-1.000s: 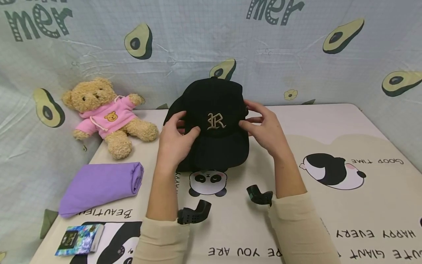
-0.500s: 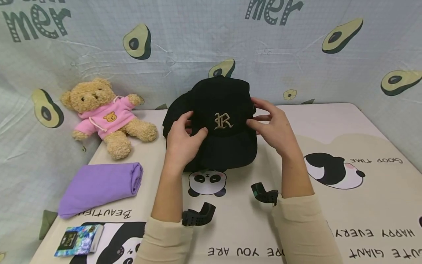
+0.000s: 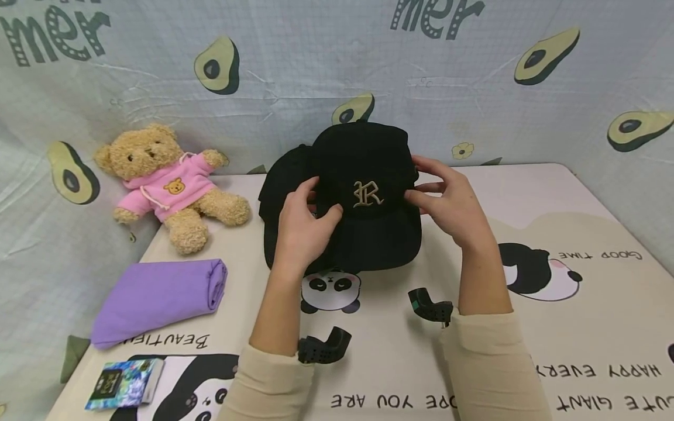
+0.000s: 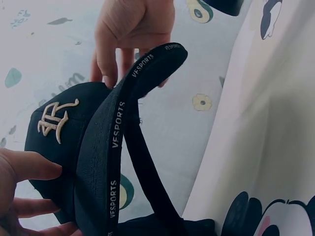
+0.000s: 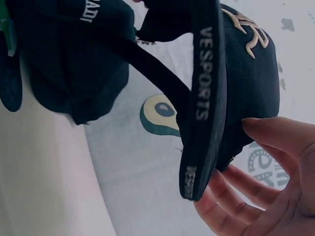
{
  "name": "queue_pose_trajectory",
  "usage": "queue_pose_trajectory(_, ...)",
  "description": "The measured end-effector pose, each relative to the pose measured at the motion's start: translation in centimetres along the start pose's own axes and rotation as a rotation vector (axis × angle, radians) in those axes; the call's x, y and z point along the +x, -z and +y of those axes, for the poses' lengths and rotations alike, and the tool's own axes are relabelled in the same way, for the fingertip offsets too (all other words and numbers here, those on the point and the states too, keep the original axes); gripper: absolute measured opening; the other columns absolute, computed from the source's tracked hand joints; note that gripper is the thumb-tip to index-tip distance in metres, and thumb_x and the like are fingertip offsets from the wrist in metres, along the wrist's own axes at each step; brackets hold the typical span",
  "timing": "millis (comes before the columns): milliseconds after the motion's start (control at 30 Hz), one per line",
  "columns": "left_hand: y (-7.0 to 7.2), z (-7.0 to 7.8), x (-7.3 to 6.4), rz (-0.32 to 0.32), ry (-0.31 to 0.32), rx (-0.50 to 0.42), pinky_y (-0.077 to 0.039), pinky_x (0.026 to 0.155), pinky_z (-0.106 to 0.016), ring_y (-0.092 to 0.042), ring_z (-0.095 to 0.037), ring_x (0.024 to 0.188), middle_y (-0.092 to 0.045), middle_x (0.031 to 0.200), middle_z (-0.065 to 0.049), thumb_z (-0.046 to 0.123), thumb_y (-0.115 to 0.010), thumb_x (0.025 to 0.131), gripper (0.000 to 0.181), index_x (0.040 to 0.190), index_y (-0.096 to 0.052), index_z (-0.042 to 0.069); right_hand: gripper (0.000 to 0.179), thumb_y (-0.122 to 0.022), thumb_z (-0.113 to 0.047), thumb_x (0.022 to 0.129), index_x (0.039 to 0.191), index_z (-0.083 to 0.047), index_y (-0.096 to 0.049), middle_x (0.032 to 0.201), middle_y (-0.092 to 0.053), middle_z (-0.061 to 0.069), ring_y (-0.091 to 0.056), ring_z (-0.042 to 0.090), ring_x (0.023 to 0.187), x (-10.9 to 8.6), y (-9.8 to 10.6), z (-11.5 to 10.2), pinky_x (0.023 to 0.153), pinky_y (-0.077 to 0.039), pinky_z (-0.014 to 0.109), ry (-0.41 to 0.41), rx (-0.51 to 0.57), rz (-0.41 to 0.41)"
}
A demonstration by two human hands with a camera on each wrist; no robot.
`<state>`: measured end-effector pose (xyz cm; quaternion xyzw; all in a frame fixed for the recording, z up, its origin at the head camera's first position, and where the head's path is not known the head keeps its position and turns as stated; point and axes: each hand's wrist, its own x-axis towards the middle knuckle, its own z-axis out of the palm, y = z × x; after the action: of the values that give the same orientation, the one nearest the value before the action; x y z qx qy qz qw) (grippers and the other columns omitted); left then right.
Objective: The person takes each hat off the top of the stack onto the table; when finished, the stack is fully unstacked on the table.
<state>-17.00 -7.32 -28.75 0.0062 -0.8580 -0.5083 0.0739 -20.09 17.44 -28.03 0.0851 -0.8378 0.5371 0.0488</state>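
A black baseball cap point(image 3: 363, 152) with a gold embroidered R hangs upright, front toward me, between both hands. The left hand point(image 3: 305, 228) pinches its left side, thumb on the front and fingers behind. On the opposite side, the right hand point(image 3: 453, 202) grips it the same way. White VESPORTS lettering runs along the brim edge point(image 4: 118, 125) in the left wrist view. Behind the held cap and to its left is a second black cap point(image 3: 284, 181), partly hidden by it and the left hand. White letters show on that second cap point(image 5: 64, 49) in the right wrist view.
A teddy bear point(image 3: 176, 181) in a pink hoodie sits at the back left. Before it lie a folded purple cloth point(image 3: 158, 298) and a small colourful book point(image 3: 123, 383). The printed table mat point(image 3: 389, 351) meets a hanging avocado-print curtain point(image 3: 295, 58) at the back.
Both hands have carried the held cap to the right. More of the second cap behind it now shows. The bear, cloth and book stay in place.
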Motion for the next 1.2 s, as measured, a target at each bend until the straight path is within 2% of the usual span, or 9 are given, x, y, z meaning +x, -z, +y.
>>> queue_pose_trajectory(433, -0.9, 0.0, 0.0, -0.017, -0.008, -0.002, -0.048, 0.104, -0.050, -0.054, -0.030, 0.125, -0.053, 0.141, -0.014, 0.028, -0.067, 0.094, 0.066, 0.156, -0.045, 0.015, 0.063, -0.066, -0.013, 0.095, 0.154, -0.026, -0.050, 0.157, -0.049, -0.001, -0.062, 0.022, 0.122, -0.4, 0.9, 0.1, 0.083, -0.055, 0.028, -0.030, -0.017, -0.004)
queue_pose_trajectory(667, -1.3, 0.0, 0.0, -0.017, -0.016, 0.000, -0.047, 0.102, -0.049, -0.054, -0.029, 0.122, -0.054, 0.139, -0.014, 0.026, -0.067, 0.093, 0.066, 0.155, -0.046, 0.014, 0.063, -0.065, -0.012, 0.095, 0.154, -0.027, -0.050, 0.156, -0.049, -0.002, -0.062, 0.020, 0.120, -0.5, 1.3, 0.2, 0.088, -0.054, 0.035, -0.055, -0.036, -0.007)
queue_pose_trajectory(1033, -2.1, 0.1, -0.1, -0.036, -0.013, 0.015, -0.048, 0.099, -0.048, -0.052, -0.029, 0.119, -0.053, 0.139, -0.014, 0.025, -0.069, 0.093, 0.067, 0.154, -0.046, 0.013, 0.063, -0.065, -0.013, 0.096, 0.156, -0.027, -0.048, 0.157, -0.049, 0.001, -0.062, 0.019, 0.118, -0.7, 1.9, 0.4, 0.079, -0.055, 0.026, -0.072, -0.046, -0.009)
queue_pose_trajectory(1200, -2.6, 0.2, -0.1, -0.045, -0.015, 0.002, -0.047, 0.099, -0.047, -0.052, -0.029, 0.118, -0.053, 0.138, -0.014, 0.023, -0.070, 0.092, 0.069, 0.155, -0.045, 0.012, 0.063, -0.066, -0.014, 0.097, 0.156, -0.028, -0.047, 0.157, -0.048, 0.002, -0.063, 0.018, 0.116, -0.7, 2.2, 0.5, 0.078, -0.055, 0.025, -0.078, -0.051, -0.014)
